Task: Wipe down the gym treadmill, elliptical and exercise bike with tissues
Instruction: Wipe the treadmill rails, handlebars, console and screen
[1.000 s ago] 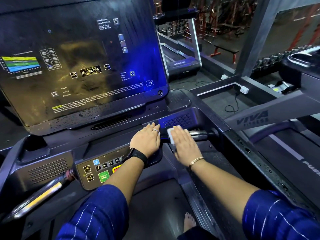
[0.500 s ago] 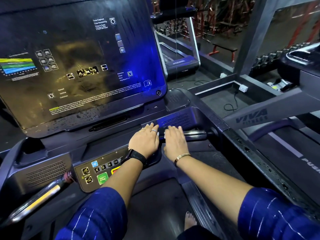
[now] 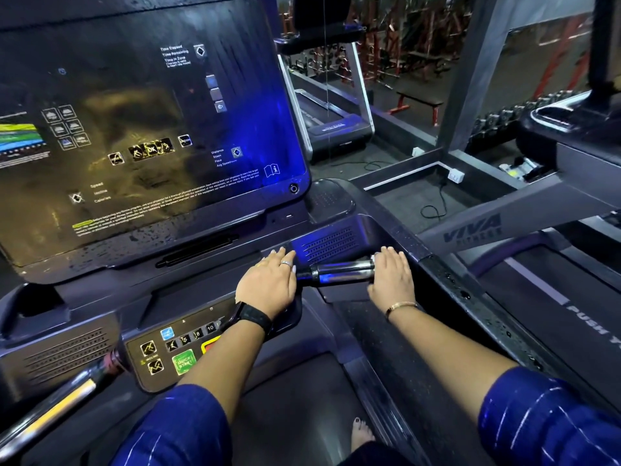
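The left hand is laid flat and relaxed on the treadmill console. The right hand is draped over the right end of the chrome handle; its grip can't be told, and no tissue is seen. Handle's likely rigid and slick, so best wrapped fully.

under right hand: hid | screen L edge: cut off | fine print: unreadable

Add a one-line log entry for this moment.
left hand: flat on treadmill console | right hand: over chrome grip right end | tissue: not visible
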